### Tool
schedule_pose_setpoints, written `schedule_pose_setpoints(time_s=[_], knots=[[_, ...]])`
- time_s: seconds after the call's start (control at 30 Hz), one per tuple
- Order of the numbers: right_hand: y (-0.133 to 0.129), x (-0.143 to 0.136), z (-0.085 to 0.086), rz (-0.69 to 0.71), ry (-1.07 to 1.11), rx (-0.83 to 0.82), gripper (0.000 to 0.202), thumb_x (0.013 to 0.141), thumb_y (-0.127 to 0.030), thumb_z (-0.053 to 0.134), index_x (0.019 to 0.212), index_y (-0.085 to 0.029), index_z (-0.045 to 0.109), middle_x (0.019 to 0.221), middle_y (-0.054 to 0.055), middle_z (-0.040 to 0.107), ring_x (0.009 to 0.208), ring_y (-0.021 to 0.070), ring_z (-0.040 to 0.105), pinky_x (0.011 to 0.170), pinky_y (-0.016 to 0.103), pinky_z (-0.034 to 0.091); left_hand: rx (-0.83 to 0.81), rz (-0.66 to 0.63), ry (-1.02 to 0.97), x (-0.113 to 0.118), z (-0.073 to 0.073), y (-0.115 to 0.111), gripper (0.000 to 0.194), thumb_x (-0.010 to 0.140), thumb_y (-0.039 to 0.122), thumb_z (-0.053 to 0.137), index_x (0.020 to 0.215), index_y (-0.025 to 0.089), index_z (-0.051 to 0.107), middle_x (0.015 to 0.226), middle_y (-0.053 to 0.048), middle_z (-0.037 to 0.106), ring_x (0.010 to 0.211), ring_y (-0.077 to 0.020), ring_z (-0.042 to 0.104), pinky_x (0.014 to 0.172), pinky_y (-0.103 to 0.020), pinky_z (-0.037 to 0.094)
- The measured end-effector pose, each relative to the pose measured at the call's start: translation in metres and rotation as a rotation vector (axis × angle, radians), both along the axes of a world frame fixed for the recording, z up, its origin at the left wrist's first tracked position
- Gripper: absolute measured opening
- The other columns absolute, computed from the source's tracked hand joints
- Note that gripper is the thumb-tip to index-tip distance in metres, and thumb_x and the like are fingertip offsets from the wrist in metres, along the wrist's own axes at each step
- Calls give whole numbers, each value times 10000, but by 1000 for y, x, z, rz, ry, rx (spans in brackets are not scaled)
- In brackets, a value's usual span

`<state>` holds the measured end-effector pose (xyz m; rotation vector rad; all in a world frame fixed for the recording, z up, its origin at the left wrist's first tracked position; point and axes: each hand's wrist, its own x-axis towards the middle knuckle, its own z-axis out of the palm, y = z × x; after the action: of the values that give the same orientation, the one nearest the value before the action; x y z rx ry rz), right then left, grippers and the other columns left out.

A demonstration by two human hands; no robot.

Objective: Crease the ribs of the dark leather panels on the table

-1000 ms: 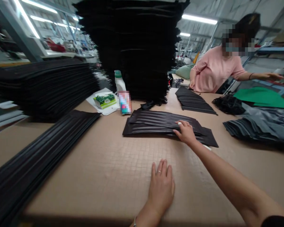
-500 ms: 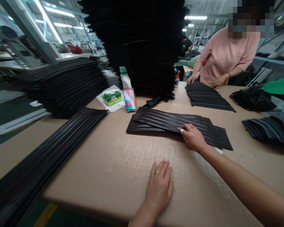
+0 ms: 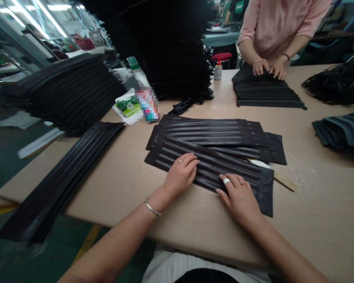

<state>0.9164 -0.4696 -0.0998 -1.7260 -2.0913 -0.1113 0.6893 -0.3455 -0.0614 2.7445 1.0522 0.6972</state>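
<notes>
A long black ribbed strip (image 3: 218, 163) lies at a slant on the tan table, its far edge over a small pile of similar strips (image 3: 206, 131). My left hand (image 3: 181, 173) rests on the strip's near edge, left of its middle, fingers bent and close together. To its right, my right hand (image 3: 238, 196) lies on the same strip with its fingers slightly spread. A white tape or band is round one of its fingers. Beyond the right hand, a flat wooden stick (image 3: 284, 182) and a white piece (image 3: 259, 163) show from under the strips.
Long black strips (image 3: 67, 177) overhang the table (image 3: 120, 196) at left. Tall black stacks (image 3: 177, 51), a bottle (image 3: 140, 74) and a green packet (image 3: 128, 107) stand behind. Across the table, a person in pink handles fanned black pieces (image 3: 265, 92). Dark folded pieces (image 3: 342, 129) lie at right.
One strip has come off the pile toward me. My left hand has moved from the bare table onto it, and my right hand is nearer. The view has tilted down.
</notes>
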Motion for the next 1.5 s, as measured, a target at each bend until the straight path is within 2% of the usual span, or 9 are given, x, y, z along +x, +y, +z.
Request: schedule_pose_setpoints(time_s=[0.1,0.33,0.43,0.5,0.63,0.73,0.83,1.23,1.5], knots=[[-6,-4,-8,-34,-6,-23,324,1017,-400,551,1238,-178,634,1256,146,656,1126,325,573,887,488,471,-48,-25,120,-3,-6,4,249,990,201,515,1172,190,685,1209,-111,673,1159,-253,623,1031,-468,535],[-111,22,-20,-14,142,-72,214,1037,-324,521,1169,-192,626,1161,114,662,1068,265,589,864,413,451,-168,-7,124,-45,-12,-112,306,960,159,531,1247,179,637,1260,-122,641,1206,-268,577,1038,-462,528],[-128,25,-16,-66,151,-89,230,1030,-348,543,1162,-180,628,1145,115,648,1058,277,586,848,419,448,-193,-16,92,-49,-13,-136,342,954,136,539,1285,166,619,1278,-127,646,1214,-264,581,1048,-450,536],[-120,15,-11,-79,153,-75,253,1026,-343,551,1193,-169,628,1141,121,639,1057,280,581,859,426,456,-191,-5,60,-48,-15,-135,373,955,130,538,1323,149,598,1323,-133,639,1256,-259,571,1087,-443,524],[-75,-30,0,-26,158,-51,375,1023,-229,521,1383,-133,557,1251,146,610,1156,287,549,982,457,457,-144,50,71,-42,-22,-115,459,966,149,524,1425,122,523,1461,-144,576,1403,-272,488,1188,-481,451],[-46,-63,2,4,121,-78,425,1006,-166,510,1429,-128,530,1345,155,577,1244,307,504,1067,493,418,-136,75,112,-36,-25,-104,464,987,193,502,1447,134,511,1477,-130,575,1403,-267,501,1202,-496,428],[-33,-79,-1,-14,97,-109,433,1000,-162,517,1431,-124,531,1382,156,567,1275,320,481,1093,504,399,-130,94,115,-31,-26,-102,452,991,213,499,1436,145,531,1451,-113,601,1369,-256,530,1192,-478,424],[-17,-92,9,-130,-12,-148,290,1021,-235,524,1290,-187,621,1308,106,651,1191,304,540,1021,485,370,-100,153,145,-16,-28,-98,389,985,266,534,1354,161,601,1376,-84,652,1252,-244,576,1127,-484,425],[-14,-83,-4,-62,-32,-75,259,1018,-255,537,1226,-134,633,1262,144,645,1120,327,552,915,452,433,-41,111,133,-20,-32,-98,379,1017,297,501,1339,131,612,1370,-68,658,1259,-221,574,1181,-429,421]])
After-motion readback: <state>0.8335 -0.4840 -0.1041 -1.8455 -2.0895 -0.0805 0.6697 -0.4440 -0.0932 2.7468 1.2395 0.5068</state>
